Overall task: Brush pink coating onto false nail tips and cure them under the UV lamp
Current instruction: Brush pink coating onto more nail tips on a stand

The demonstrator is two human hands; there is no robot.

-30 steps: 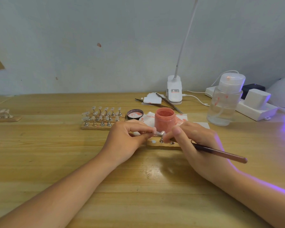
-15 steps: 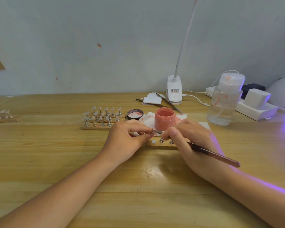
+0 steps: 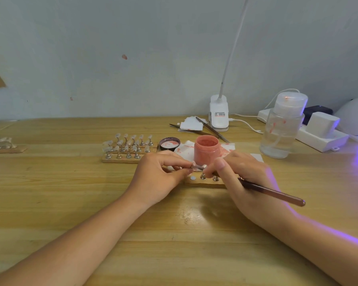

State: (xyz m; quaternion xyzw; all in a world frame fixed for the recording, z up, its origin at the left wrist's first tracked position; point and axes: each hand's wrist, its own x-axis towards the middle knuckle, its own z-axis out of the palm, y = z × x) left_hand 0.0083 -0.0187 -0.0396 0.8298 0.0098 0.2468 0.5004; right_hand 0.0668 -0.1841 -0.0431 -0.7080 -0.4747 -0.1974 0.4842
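Wooden table (image 3: 50,203) meets a pale wall (image 3: 112,58); left hand (image 3: 159,176) pinches a nail stand (image 3: 198,167) near the pink jar (image 3: 206,149), right hand (image 3: 242,182) grips the brush (image 3: 277,195)

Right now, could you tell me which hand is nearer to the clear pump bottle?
Right. The right hand, gripping the brush, lies in front of and left of the pump bottle; the left hand is farther left, past the pink jar.

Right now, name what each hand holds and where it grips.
Left hand pinches a small metal nail stand at its tip end. Right hand grips the brush near its front; bristles hidden.
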